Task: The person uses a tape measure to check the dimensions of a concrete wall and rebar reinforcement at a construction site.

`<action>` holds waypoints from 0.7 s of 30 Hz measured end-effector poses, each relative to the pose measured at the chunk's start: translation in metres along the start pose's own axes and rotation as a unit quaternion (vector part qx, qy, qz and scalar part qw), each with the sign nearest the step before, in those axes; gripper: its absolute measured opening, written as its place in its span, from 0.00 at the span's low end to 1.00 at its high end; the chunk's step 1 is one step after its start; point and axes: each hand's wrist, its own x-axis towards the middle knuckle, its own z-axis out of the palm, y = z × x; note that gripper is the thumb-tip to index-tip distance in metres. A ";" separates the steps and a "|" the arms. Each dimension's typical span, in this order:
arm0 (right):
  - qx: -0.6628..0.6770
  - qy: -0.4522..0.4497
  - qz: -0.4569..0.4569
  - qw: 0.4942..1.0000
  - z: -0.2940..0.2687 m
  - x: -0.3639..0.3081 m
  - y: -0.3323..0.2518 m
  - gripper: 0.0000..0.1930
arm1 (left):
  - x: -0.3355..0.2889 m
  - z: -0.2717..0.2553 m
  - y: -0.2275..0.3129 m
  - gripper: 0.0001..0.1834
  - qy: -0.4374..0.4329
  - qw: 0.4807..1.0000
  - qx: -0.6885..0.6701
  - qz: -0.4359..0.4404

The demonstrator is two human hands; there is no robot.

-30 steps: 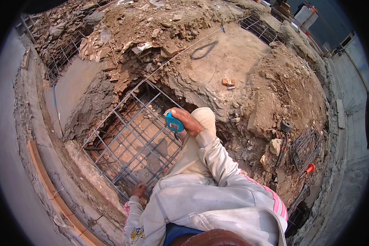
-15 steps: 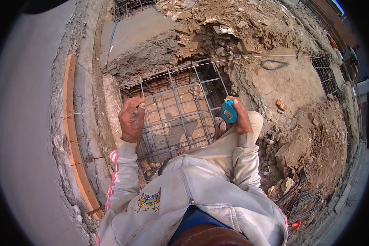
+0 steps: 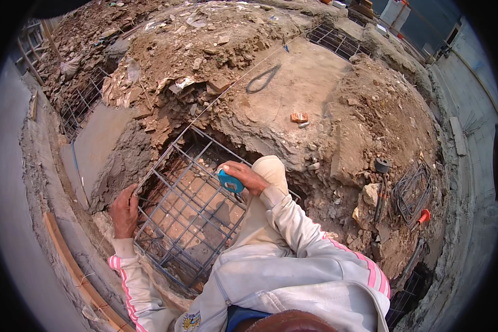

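My right hand [image 3: 249, 177] is wrapped round a teal tape measure [image 3: 229, 182], above the right part of a rebar cage [image 3: 191, 193]. The cage of tied steel bars sits in a dug pit, with light-coloured soil showing through its grid. At the cage's left corner, my left hand [image 3: 125, 213] has its fingers curled together beside the bars and a taut string [image 3: 218, 98]. Whatever those fingers pinch is hidden or too thin to make out. No tape blade can be made out between the hands. My bent knee [image 3: 271, 171] is next to the right hand.
A curved-looking wooden plank [image 3: 74, 271] lies along the left ledge. Rubble and soil [image 3: 393, 110] rise beyond the pit. A broken orange brick [image 3: 299, 117], a dark cable loop [image 3: 263, 78], a wire coil [image 3: 415, 191] and an orange-red object [image 3: 424, 216] lie on the right.
The view has swung to the right, so the cage and both hands appear further left. The left hand now shows lower, at the cage corner. The right hand still grips the tape measure.
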 end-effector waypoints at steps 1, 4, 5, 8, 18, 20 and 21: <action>0.010 0.007 0.009 1.000 -0.001 -0.002 0.000 0.28 | 0.003 0.003 0.001 0.13 -0.002 1.000 -0.004 -0.013; 0.037 0.021 0.031 0.999 -0.005 -0.004 0.002 0.28 | 0.018 0.011 0.010 0.12 0.000 0.999 -0.011 -0.050; 0.042 0.022 0.035 0.998 -0.006 -0.004 0.003 0.28 | 0.023 0.013 0.014 0.11 0.007 0.998 -0.010 -0.062; 0.035 0.012 0.033 0.999 -0.011 -0.003 0.006 0.31 | 0.031 0.017 0.023 0.09 0.021 0.997 0.005 -0.075; 0.008 0.011 0.011 1.000 -0.016 -0.002 0.010 0.33 | 0.036 0.027 0.017 0.06 0.064 0.996 0.048 -0.048; 0.004 0.009 0.014 1.000 -0.013 -0.002 0.005 0.33 | 0.035 0.026 0.020 0.05 0.065 0.996 0.039 -0.055; 0.003 0.008 0.016 1.000 -0.012 -0.002 0.002 0.33 | 0.035 0.025 0.021 0.05 0.066 0.995 0.035 -0.059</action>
